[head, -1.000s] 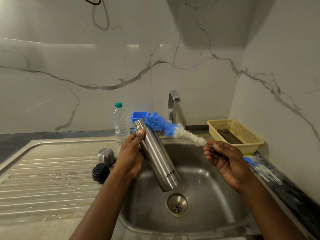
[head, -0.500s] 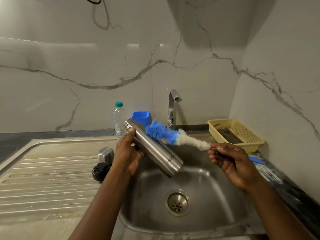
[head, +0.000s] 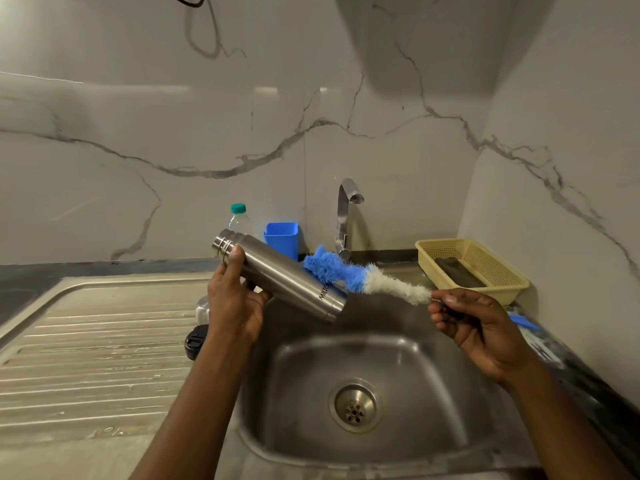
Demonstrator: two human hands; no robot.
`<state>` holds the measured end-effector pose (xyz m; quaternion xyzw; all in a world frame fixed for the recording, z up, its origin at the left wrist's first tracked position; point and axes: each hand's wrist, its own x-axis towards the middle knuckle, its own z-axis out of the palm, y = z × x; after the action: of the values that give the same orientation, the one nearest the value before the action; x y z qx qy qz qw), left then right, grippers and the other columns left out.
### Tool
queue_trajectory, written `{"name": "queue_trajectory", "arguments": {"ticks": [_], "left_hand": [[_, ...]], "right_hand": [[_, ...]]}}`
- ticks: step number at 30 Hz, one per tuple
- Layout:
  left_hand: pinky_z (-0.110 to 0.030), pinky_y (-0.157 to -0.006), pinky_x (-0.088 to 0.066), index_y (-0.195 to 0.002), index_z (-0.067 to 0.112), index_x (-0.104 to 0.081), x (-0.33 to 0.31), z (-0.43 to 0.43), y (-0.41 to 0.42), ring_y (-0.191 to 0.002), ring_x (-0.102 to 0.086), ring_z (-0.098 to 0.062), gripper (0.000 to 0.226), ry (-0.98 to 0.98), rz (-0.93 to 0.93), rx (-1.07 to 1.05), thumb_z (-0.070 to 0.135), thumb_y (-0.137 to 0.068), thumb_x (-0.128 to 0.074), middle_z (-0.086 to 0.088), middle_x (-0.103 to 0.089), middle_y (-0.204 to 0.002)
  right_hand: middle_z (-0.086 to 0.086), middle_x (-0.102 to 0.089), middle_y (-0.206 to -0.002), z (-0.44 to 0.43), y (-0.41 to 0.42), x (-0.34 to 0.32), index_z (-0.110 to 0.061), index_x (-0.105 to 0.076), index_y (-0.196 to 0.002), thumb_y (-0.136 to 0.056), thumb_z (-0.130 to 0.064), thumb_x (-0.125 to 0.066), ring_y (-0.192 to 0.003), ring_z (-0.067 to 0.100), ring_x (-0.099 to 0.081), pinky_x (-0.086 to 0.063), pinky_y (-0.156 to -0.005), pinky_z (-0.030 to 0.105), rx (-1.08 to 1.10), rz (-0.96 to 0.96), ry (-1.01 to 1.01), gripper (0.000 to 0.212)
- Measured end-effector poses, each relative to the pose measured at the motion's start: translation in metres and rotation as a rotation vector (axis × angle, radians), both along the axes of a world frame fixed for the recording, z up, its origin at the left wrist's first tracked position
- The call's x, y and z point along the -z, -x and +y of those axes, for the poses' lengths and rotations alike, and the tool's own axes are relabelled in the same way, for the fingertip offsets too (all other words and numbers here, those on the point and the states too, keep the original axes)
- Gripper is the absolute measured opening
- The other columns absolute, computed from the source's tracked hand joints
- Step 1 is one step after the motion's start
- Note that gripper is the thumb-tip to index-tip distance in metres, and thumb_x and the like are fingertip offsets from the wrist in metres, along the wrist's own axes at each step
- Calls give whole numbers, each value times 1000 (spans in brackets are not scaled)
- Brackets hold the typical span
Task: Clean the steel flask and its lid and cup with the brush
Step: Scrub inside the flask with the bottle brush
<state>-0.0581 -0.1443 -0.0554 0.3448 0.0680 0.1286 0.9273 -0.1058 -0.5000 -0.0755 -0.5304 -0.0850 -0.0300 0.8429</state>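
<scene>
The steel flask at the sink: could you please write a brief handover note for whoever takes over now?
The left hand grips the flask near its neck, tilted over the sink, mouth up-left.
The right hand holds the brush by its handle; blue bristles lie against the flask's side near the base.
The cup and black lid sit on the draining board, partly hidden behind the left hand.
Done: lid and cup are off the flask.
Left: finish the flask, then likely brush the lid and cup; how clean anything is cannot be told.
</scene>
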Motion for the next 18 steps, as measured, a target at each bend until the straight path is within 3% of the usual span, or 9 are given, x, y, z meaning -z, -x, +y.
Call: {"name": "queue_trajectory", "arguments": {"ticks": [3,5,7,9,12,14,16,18], "left_hand": [[-65,-102,-54,-128,13,-62,1,-2,0,-131,-62,-36,29,23,-5,-4,26,-103,-67,-22,-59,-144],[-66,-102,-54,-132,12,-59,3,-6,1,-131,-62,-37,34,34,10,5,26,-102,-68,-22,-58,-144],[-66,-101,-55,-138,10,-57,4,-8,1,-131,-62,-38,42,31,20,-3,26,-101,-69,-23,-58,-144],[-63,-96,-58,-141,9,-57,4,-4,0,-131,-62,-37,46,45,3,-20,26,-101,-69,-22,-58,-146],[-56,-84,-64,-146,11,-54,2,6,0,-130,-62,-36,49,92,-14,-52,28,-102,-68,-19,-59,-144],[-53,-80,-65,-147,12,-53,2,9,2,-129,-62,-35,50,92,-22,-50,30,-103,-66,-18,-59,-144],[-52,-78,-65,-147,12,-53,2,5,3,-130,-62,-35,49,80,-23,-36,30,-103,-66,-18,-59,-144],[-53,-79,-65,-144,10,-55,2,0,3,-130,-62,-36,47,74,-13,-21,29,-103,-66,-20,-59,-145]], "right_hand": [[18,-76,-82,8,-1,1,-4,-83,-90,-84,-7,-61,-69,20,-74,-62,-63,25,-17,-4,11,23],[19,-76,-86,14,-4,4,-3,-82,-94,-77,-17,-80,-74,21,-75,-63,-66,26,-57,-19,47,22],[20,-76,-88,15,-5,4,-3,-82,-97,-56,-34,-99,-76,22,-75,-63,-68,27,-80,-37,90,54],[20,-76,-86,8,-4,2,-3,-82,-95,-47,-39,-102,-74,22,-75,-63,-67,27,-40,-43,103,63],[18,-76,-79,-5,2,-5,-5,-83,-88,-72,-20,-83,-66,20,-74,-62,-62,26,-23,-36,44,22],[18,-75,-76,-9,1,-2,-5,-83,-85,-81,-9,-64,-64,20,-73,-62,-61,25,5,-23,24,20],[19,-75,-79,-3,0,-1,-4,-83,-88,-77,-16,-77,-66,20,-74,-62,-62,26,-37,-24,64,17],[20,-75,-83,3,-2,2,-2,-82,-93,-57,-31,-98,-70,21,-75,-63,-65,27,-75,-26,104,48]]}}
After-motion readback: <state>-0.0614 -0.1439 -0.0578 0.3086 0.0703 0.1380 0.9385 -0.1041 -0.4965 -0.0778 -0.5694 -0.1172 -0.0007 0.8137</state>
